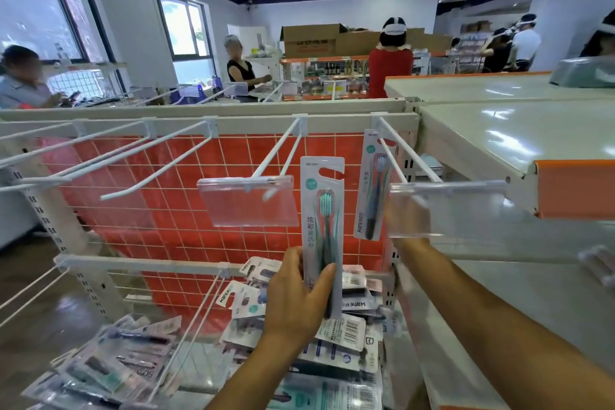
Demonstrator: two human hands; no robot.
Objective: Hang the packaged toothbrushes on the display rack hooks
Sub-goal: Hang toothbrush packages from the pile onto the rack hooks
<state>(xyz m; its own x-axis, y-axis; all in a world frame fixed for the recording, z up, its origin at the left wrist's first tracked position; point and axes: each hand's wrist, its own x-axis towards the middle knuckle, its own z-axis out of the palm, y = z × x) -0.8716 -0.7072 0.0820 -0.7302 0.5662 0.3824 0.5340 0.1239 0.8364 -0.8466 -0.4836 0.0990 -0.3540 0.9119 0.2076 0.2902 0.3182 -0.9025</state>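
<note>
Scattered flat packs of toothbrushes [336, 336] lie heaped on the lower level of the rack, nearest the camera, several with barcodes facing up. Just above that heap, the left hand [296, 296] grips a long white card pack holding a teal-bristled toothbrush [322, 226]; its fingers [327, 276] wrap the lower part of the pack, which stands upright with its cut-out hanger slot at the top, not yet on any hook. Further up and to the right, the right hand [404, 220] sits behind a clear plastic price-tag holder [446, 206], blurred through it, so I cannot tell whether its fingers pinch anything. Close beside it hangs a second white pack with a dark blue toothbrush [372, 190], threaded on the white double-wire hook [399, 157] that carries that holder. Behind stands the white wire grid backed in red [186, 183].

Judging by this, one pack is being settled while the next waits. The next move calls for raising the teal pack's slot over a hook tip and sliding it back.
</note>
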